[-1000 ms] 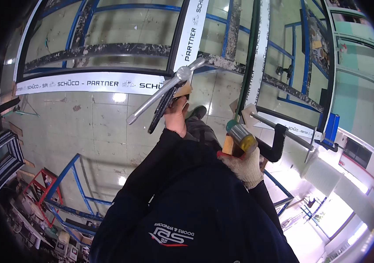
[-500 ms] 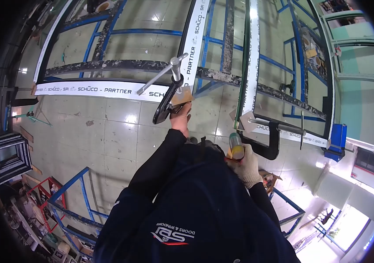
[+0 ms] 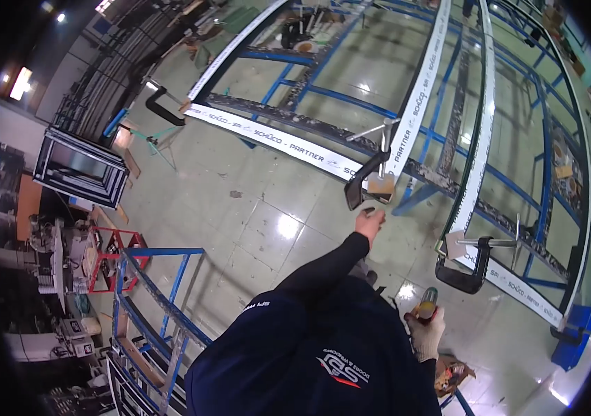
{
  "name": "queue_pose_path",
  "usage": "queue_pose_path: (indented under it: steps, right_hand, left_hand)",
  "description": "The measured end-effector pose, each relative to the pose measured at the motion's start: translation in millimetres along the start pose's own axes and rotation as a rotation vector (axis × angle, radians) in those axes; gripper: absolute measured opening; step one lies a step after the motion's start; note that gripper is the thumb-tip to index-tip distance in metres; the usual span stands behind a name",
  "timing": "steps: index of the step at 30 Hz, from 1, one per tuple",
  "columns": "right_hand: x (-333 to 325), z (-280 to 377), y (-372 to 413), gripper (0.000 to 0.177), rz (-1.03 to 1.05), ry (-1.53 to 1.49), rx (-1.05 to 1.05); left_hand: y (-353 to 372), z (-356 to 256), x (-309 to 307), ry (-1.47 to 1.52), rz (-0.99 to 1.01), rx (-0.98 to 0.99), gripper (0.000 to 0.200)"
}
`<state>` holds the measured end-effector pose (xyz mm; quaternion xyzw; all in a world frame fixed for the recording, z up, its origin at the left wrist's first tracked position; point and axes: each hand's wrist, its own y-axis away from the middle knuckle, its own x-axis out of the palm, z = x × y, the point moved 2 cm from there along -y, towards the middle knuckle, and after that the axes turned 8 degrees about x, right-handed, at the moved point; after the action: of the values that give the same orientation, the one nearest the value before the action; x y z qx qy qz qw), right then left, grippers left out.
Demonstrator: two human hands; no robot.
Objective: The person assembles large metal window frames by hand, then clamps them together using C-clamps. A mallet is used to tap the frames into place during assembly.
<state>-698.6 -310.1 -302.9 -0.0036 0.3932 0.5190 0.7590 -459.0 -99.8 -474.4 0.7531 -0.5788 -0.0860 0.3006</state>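
Observation:
My bare left hand (image 3: 370,222) is just below a black C-clamp (image 3: 356,191), its fingers loosely bent with nothing visible in them. The clamp grips the corner of a frame (image 3: 288,147) wrapped in white printed film, with a tan pad (image 3: 380,186) at its jaw. My right hand (image 3: 428,334), in a pale knitted glove, is closed around a green-and-yellow handle (image 3: 429,299), which looks like a screwdriver's; the rest of the tool is hidden. Further right, a second C-clamp (image 3: 477,270) holds another film-covered frame corner with a grey pad (image 3: 455,245).
The frames lie on blue, paint-spattered metal stands (image 3: 344,97). Another blue stand (image 3: 163,305) and a red rack (image 3: 118,256) are at lower left. Stacked dark frames (image 3: 80,166) lean at the left. A blue block (image 3: 575,336) stands at the right corner.
My view has swung left, so the frames appear further right. My left hand has drawn away from the clamp and pad it was at. My right hand still grips the handle.

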Motion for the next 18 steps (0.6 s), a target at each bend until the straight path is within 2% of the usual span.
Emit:
queue_pose_path:
  steps: [2, 5, 8, 10, 12, 15, 16, 18]
  right_hand:
    - [6.5, -2.2, 7.4, 0.048, 0.041, -0.019, 0.036]
    - [26.4, -28.8, 11.0, 0.05, 0.078, 0.011, 0.076]
    - [48.3, -44.5, 10.8, 0.051, 0.069, 0.107, 0.118]
    - [66.5, -52.7, 7.8, 0.051, 0.09, 0.134, 0.155]
    - [89.1, -65.4, -3.2, 0.052, 0.13, 0.219, 0.188]
    - [130.1, -86.8, -24.2, 0.048, 0.159, 0.401, 0.2]
    - [145.9, -92.9, -32.3, 0.047, 0.161, 0.468, 0.198]
    - [180.0, -117.3, -50.7, 0.043, 0.195, 0.567, 0.17]
  left_hand:
    - [9.0, 27.4, -28.6, -0.009, 0.05, 0.05, 0.025]
    - [24.7, 52.1, -92.3, -0.111, 0.081, 0.05, 0.024]
    - [38.5, 38.1, -155.3, -0.239, -0.029, -0.014, 0.032]
    - [32.0, 37.1, -199.3, -0.079, -0.162, -0.036, 0.044]
    - [40.9, 10.4, -230.6, 0.033, -0.313, -0.082, 0.046]
    - [36.6, -4.4, -292.4, 0.066, -0.347, 0.03, 0.041]
    - [31.1, -4.3, -317.1, 0.053, -0.375, 0.045, 0.031]
    - [36.6, -28.0, -354.9, 0.126, -0.475, 0.066, 0.023]
